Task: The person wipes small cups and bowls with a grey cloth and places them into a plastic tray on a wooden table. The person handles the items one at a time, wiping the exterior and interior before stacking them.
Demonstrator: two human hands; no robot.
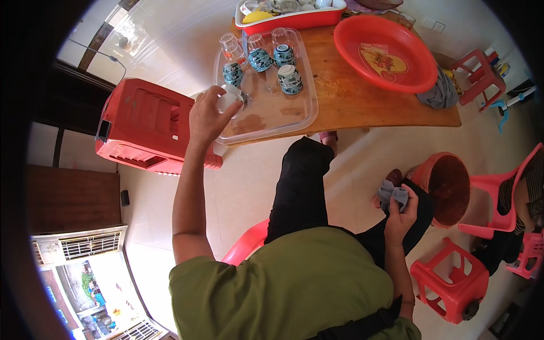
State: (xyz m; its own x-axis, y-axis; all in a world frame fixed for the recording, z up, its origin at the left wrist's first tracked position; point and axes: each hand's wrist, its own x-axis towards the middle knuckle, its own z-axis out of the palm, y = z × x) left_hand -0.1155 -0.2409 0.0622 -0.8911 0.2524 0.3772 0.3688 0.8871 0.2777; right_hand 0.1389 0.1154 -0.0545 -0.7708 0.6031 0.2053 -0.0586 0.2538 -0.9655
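Note:
My left hand (212, 110) has its fingers around a small white cup (229, 101) at the left side of a clear plastic tray (312, 111). Close behind that cup stands a blue-patterned cup (232, 74). More patterned cups (260, 59) stand upside down on the tray, with several clear glasses (232, 47) at its back. A white-based patterned cup (290, 80) is near the tray's middle. Over my knee at the right, my right hand (400, 210) holds a crumpled grey cloth (392, 196).
On the wooden table (382, 112) are a red basin (412, 78), a grey cloth (441, 91) and a red-and-white tub (293, 21) of dishes. A red plastic container (148, 121) stands left. A bucket (446, 189), a red stool (452, 280) and a seated person (505, 242) are at right.

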